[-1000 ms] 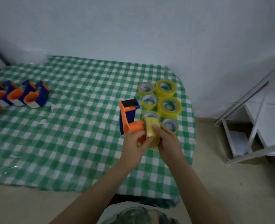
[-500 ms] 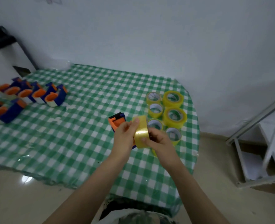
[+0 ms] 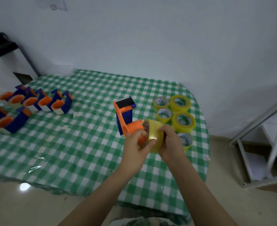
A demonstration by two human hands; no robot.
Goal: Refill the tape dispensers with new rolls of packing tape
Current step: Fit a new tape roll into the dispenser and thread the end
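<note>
Tape roll [image 3: 154, 136], clear of the dispenser [image 3: 124, 115] half a second ago, now meets its orange hub [image 3: 135, 128] above the table [image 3: 85, 144], left hand [image 3: 133, 149] gripping hub, right hand [image 3: 171, 144] clasping roll, so loading looks begun.

Checked table [image 3: 69, 144] with tape rolls [image 3: 180, 110], dispensers [image 3: 59, 107]

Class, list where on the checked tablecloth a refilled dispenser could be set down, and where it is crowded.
Free: the middle of the tablecloth, between the dispenser group at left and the held dispenser; also the near edge. Crowded: the tape rolls at right.
</note>
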